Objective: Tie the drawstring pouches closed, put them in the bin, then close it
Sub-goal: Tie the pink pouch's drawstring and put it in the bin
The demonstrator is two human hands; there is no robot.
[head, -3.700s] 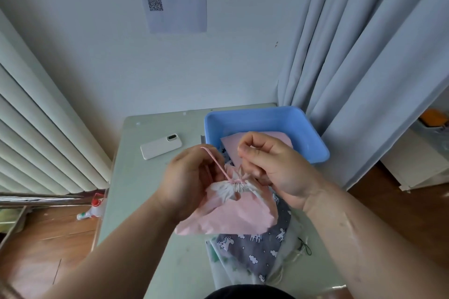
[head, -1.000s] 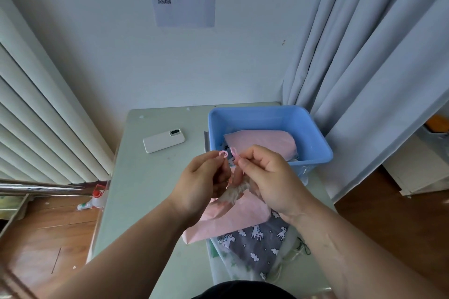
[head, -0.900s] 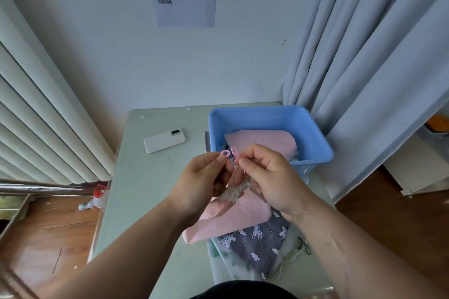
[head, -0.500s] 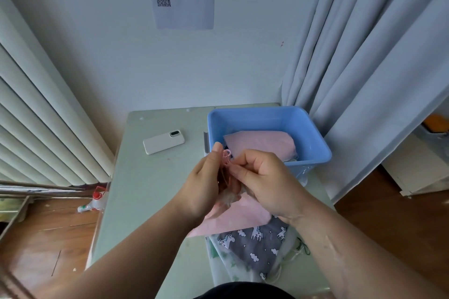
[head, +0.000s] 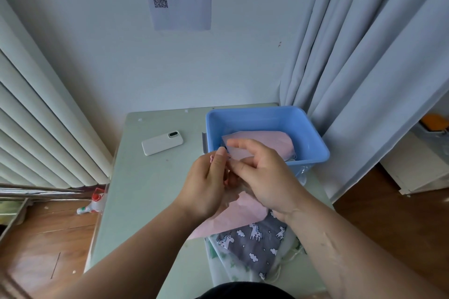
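Note:
I hold a pink drawstring pouch (head: 233,213) just above the table, in front of the blue bin (head: 313,138). My left hand (head: 206,187) pinches its pink drawstring at the gathered neck. My right hand (head: 264,177) works the same string from the other side, fingers partly spread, and hides the knot. Another pink pouch (head: 267,141) lies inside the open bin. Under my hands a grey unicorn-print pouch (head: 255,243) lies on a pale green-patterned one (head: 218,262) at the table's near edge.
A white phone (head: 162,143) lies on the pale green table (head: 145,189) left of the bin. Grey curtains (head: 364,68) hang close behind and right of the bin. A radiator (head: 36,128) stands at the left, with a small bottle (head: 91,204) on the wooden floor.
Both hands have risen slightly toward the bin and closed in on each other. The small pink loops seen between the fingertips earlier are now mostly hidden, and the right fingers have spread.

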